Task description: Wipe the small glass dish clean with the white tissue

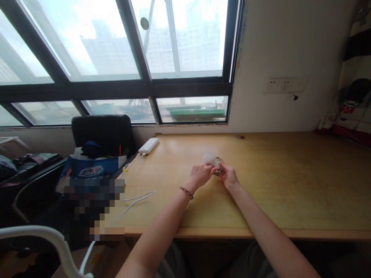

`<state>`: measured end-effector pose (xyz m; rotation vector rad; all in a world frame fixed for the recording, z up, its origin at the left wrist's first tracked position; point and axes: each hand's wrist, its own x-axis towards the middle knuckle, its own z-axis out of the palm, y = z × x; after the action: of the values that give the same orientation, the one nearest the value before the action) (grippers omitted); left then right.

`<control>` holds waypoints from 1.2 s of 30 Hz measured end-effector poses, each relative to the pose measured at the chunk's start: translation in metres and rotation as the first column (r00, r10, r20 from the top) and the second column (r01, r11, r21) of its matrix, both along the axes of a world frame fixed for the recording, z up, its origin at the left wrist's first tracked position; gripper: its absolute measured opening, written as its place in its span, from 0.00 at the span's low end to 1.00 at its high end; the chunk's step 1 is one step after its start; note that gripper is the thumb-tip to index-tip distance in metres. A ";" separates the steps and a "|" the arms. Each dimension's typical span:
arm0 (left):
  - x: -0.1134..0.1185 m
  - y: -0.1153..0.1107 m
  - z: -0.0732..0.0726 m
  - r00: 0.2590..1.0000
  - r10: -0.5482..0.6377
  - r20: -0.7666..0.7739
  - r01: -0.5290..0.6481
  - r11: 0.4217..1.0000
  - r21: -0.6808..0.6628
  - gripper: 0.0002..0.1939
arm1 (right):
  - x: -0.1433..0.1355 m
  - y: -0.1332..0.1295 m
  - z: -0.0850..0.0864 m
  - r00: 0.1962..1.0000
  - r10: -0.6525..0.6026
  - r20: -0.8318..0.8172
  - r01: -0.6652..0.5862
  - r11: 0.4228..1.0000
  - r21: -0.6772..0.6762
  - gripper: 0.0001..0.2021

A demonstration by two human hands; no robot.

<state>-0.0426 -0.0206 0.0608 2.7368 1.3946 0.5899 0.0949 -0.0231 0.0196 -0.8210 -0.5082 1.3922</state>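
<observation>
Both of my hands meet over the middle of a light wooden desk (275,185). My left hand (202,173), with a braided bracelet (186,192) at its wrist, has its fingers closed on a whitish, see-through piece (210,158) that looks like plastic or tissue. Just beside it, my right hand (228,175) has its fingers closed round a small metallic object (219,169), perhaps a chain or wire. The fingers of both hands nearly touch and partly hide what they hold.
A white power bank (148,146) with a cable lies at the desk's back left. Another white cable (140,197) loops over the left edge. A black chair (102,133) bearing a blue bag (89,170) stands left. Window and wall sockets (279,85) are behind.
</observation>
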 end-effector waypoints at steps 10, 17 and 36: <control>0.005 -0.004 -0.007 0.973 -0.156 0.171 0.166 0.985 -0.042 0.18 | -0.002 -0.006 0.005 0.998 0.022 0.055 -0.026 0.997 0.078 0.10; 0.008 0.004 -0.013 0.943 -0.155 0.293 0.210 0.964 -0.165 0.26 | 0.002 -0.004 0.003 0.999 -0.027 0.021 0.025 0.997 0.077 0.10; 0.004 -0.003 -0.003 0.895 -0.328 0.303 0.271 0.938 0.215 0.29 | 0.005 -0.003 0.012 0.983 0.139 -0.118 -0.141 0.990 -0.006 0.17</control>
<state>-0.0388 -0.0239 0.0574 2.7180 0.8600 1.1282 0.0998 -0.0259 0.0313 -0.7203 -0.4722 1.5654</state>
